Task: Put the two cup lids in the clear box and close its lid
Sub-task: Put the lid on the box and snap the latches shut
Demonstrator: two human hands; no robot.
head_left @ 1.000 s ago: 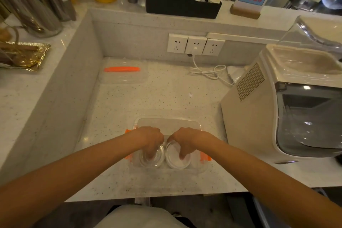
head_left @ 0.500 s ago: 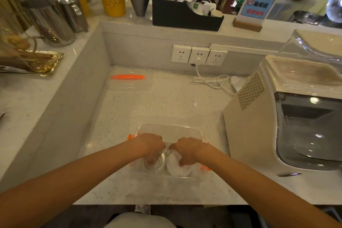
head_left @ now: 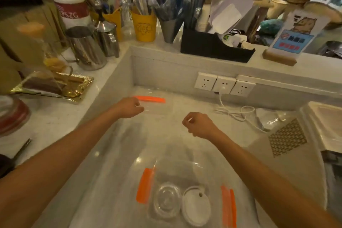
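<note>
While two cup lids [head_left: 182, 202] sit inside clear box [head_left: 146, 185], one box lid [head_left: 155, 104] apart.

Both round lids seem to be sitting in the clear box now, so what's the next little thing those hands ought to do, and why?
Probably take hold of the box lid at the back and bring it to the clear box. The clear cup lid and white cup lid already lie side by side inside, the box is uncovered, and the left hand is at the lid's near edge; the right hand is empty.
</note>
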